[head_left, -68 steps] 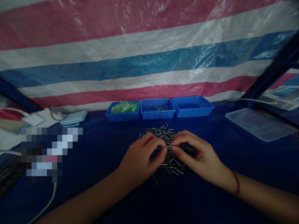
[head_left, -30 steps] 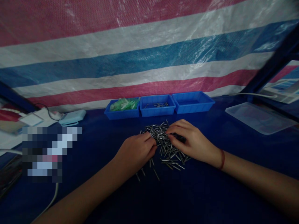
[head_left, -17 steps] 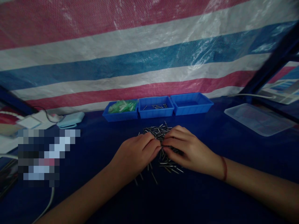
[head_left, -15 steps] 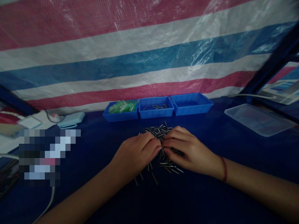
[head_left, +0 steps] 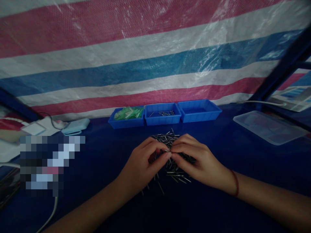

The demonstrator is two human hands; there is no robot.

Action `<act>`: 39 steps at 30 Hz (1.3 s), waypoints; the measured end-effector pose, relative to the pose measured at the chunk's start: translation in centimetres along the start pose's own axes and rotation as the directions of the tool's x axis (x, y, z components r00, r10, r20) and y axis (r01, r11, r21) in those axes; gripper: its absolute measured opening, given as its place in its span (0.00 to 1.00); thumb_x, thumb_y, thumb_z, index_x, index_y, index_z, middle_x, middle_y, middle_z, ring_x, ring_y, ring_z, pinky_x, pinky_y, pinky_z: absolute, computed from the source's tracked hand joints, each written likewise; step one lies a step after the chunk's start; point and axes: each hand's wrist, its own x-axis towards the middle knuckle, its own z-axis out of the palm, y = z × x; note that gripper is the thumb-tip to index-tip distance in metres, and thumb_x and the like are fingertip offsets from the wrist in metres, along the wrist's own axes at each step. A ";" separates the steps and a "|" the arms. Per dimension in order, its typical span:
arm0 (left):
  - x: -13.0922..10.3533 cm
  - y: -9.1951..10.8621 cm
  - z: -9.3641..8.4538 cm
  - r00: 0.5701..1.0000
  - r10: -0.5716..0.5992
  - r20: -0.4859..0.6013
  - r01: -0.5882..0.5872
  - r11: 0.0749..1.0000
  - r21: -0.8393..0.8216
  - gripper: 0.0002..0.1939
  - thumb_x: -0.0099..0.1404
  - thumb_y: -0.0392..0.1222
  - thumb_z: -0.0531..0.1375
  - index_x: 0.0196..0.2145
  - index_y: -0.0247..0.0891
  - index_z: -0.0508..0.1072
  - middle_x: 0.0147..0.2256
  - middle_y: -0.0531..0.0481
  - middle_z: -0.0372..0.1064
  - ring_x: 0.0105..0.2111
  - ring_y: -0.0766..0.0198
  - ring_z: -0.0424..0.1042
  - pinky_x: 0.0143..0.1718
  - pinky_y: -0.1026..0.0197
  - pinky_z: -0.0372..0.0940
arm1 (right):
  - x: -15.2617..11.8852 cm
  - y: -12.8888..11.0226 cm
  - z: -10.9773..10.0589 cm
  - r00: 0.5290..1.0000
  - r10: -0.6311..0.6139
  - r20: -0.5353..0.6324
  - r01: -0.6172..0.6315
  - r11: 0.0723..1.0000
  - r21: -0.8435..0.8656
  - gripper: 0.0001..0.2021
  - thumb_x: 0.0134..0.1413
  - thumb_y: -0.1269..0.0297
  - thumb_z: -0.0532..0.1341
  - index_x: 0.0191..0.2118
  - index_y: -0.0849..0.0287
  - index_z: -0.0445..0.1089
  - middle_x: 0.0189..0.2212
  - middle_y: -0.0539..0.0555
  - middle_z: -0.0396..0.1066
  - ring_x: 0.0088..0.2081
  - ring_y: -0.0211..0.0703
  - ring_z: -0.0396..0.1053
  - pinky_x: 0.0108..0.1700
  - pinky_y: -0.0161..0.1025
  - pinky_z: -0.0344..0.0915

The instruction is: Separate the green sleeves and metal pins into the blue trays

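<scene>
The left hand (head_left: 145, 160) and right hand (head_left: 198, 158) pinch a tiny metal pin (head_left: 167, 150) between their fingers, just over the pile of pins (head_left: 167, 139). The pile lies on the blue surface (head_left: 109, 139). Behind the pile are three blue bins: the left bin (head_left: 126, 123) holds green bags (head_left: 129, 112), and the middle bin (head_left: 162, 120) has a few pins.

A striped plastic sheet (head_left: 145, 72) in red, white and blue hangs behind the tabletop's far edge, creased and shiny. The tabletop (head_left: 97, 158) is dark blue. 2 dark blue posts slant near its far corners, the left post (head_left: 17, 106) and the right post (head_left: 279, 71). Past the right one, probably more striped sheet shows. The light is dim, with glare on the plastic.
</scene>
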 end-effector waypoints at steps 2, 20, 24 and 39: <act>0.0 0.1 0.0 1.000 -0.007 -0.017 0.006 1.000 -0.019 0.03 0.64 0.39 0.56 0.35 0.40 0.70 0.28 0.55 0.60 0.25 0.70 0.62 0.26 0.67 0.58 | 0.1 0.0 0.0 1.000 0.008 0.008 -0.008 1.000 0.014 0.04 0.56 0.71 0.57 0.35 0.60 0.69 0.31 0.53 0.69 0.35 0.40 0.65 0.38 0.41 0.62; -0.1 0.2 -0.1 0.996 0.019 -0.087 -0.020 1.000 -0.016 0.05 0.64 0.38 0.57 0.38 0.43 0.71 0.28 0.55 0.61 0.25 0.71 0.62 0.25 0.67 0.59 | 0.1 -0.6 0.2 0.992 0.111 -0.057 -0.105 0.990 0.093 0.03 0.55 0.70 0.57 0.35 0.57 0.68 0.30 0.51 0.70 0.34 0.39 0.67 0.38 0.40 0.63; -0.2 0.1 0.0 0.989 0.065 -0.131 -0.058 0.997 0.052 0.06 0.64 0.37 0.57 0.39 0.42 0.71 0.29 0.54 0.62 0.24 0.71 0.61 0.24 0.67 0.59 | 0.0 -0.4 0.3 0.981 0.129 -0.145 -0.117 0.989 0.087 0.02 0.53 0.70 0.59 0.34 0.57 0.68 0.29 0.50 0.70 0.34 0.39 0.67 0.36 0.39 0.65; -0.1 -0.3 0.1 0.986 0.160 0.051 -0.162 0.986 0.028 0.08 0.67 0.35 0.52 0.39 0.39 0.71 0.35 0.49 0.65 0.35 0.66 0.67 0.36 0.62 0.63 | 0.0 -0.7 -0.6 0.991 -0.104 -0.080 0.092 0.985 -0.149 0.06 0.53 0.68 0.59 0.27 0.57 0.62 0.23 0.49 0.65 0.29 0.39 0.63 0.33 0.40 0.60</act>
